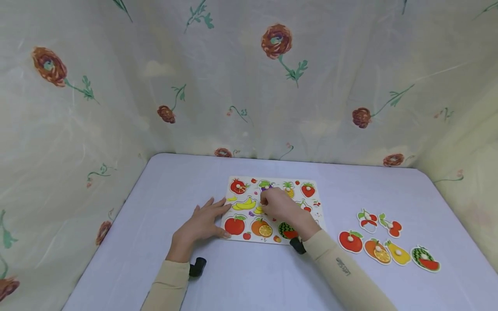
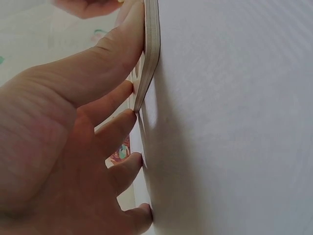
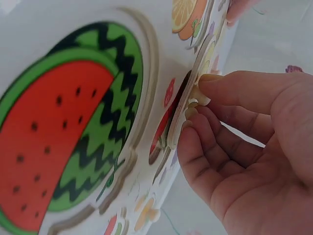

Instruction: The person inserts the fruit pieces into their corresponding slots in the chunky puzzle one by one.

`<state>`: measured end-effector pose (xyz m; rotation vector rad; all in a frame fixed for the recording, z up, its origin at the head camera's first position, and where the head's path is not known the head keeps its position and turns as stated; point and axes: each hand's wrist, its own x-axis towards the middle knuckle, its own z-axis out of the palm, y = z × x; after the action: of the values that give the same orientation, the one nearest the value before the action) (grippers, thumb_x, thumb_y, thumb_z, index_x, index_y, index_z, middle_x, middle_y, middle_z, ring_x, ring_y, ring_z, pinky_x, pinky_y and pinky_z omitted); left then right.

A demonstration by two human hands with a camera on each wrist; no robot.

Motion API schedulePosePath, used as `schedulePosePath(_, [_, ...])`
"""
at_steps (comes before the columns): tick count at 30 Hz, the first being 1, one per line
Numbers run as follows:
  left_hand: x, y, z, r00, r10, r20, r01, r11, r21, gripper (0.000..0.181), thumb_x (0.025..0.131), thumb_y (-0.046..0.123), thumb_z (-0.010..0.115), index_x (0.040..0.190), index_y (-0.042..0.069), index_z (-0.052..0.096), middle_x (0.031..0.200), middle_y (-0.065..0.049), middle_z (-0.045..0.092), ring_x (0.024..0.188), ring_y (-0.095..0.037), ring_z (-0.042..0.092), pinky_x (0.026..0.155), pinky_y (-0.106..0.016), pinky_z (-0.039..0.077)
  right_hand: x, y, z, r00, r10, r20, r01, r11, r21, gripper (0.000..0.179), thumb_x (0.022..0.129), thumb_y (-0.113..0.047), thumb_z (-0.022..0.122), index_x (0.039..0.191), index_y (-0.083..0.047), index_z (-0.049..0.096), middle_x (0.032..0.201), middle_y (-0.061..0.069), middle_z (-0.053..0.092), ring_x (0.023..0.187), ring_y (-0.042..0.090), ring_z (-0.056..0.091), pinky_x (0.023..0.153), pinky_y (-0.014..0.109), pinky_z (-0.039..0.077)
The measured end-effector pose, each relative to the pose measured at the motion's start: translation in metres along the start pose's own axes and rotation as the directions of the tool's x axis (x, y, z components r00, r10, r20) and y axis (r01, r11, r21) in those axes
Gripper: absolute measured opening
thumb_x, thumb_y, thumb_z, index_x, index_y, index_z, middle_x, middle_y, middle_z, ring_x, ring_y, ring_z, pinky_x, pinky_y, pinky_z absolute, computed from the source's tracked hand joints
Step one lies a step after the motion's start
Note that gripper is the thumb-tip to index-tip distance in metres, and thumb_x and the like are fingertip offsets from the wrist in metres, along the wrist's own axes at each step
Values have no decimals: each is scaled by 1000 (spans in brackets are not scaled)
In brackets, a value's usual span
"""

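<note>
A wooden fruit puzzle board [image 1: 311, 201] lies flat on the table. My left hand [image 1: 218, 218] lies flat beside it, its straight fingers [image 2: 128, 119] pressing the board's left edge [image 2: 152, 46]. Over the board's middle, my right hand [image 1: 265, 204] pinches the small cream knob [image 3: 199, 96] of a puzzle piece that sits in or just above its recess. The hand hides most of that piece. A printed watermelon recess [image 3: 63, 132] fills the near side of the right wrist view.
Several loose fruit pieces lie to the right of the board: an apple [image 1: 350, 241], an orange [image 1: 377, 251], a pear [image 1: 398, 254], a watermelon [image 1: 426, 259] and cherries [image 1: 391, 225]. A flowered curtain [image 1: 249, 77] surrounds the table [image 1: 175, 181].
</note>
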<state>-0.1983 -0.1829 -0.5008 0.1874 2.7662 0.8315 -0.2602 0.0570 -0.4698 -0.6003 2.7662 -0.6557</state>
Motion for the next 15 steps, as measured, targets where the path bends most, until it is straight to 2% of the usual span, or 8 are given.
schedulePosePath(10, [0,-1,-2,1000,-5,18,5,1000,11,86,74,31,87,149,28,46,164,3,32,156,-32,11,123,-65,5,8,-12,2,998,-53,-14,53,998,-29,13,93,-10,62,81,-13,67,81,1,61,76,18,53,65,27,43])
schedulePosePath(15, [0,0,-2,1000,-3,21,2,1000,16,87,74,32,87,150,27,46,164,3,32,156,-31,11,123,-65,5,13,-17,3,998,-62,-14,62,998,-9,12,93,-10,62,83,-12,68,82,1,61,79,19,53,69,28,45])
